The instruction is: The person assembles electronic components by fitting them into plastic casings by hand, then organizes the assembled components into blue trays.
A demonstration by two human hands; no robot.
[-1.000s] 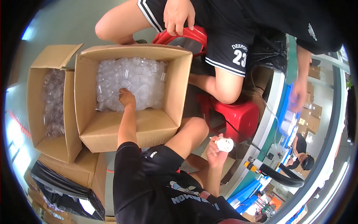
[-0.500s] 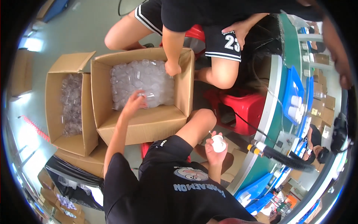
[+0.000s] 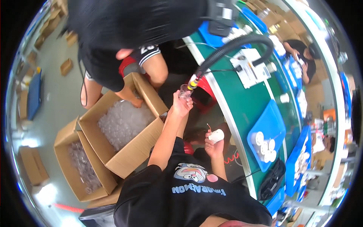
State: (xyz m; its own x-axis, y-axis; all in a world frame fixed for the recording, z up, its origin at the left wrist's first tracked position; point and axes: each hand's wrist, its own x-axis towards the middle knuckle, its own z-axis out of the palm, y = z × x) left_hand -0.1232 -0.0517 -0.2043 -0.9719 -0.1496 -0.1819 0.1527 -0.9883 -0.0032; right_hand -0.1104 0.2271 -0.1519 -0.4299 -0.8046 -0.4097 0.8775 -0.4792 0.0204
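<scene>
My left hand is raised and grips a small clear plastic cup, held right at the tip of a black ribbed hose that curves down from the bench. Lower and closer to my body, my right hand holds a small white round part. To my left stands an open cardboard box filled with clear plastic pieces.
Another person in black bends over the box, one hand inside it. A second open box of clear pieces lies further left. The green bench on the right carries a blue tray of white round parts. Other people work at the far right.
My left hand has come out of the box and risen to the hose tip with a clear cup. The view has swung right toward the bench. The other person's hand went into the box.
</scene>
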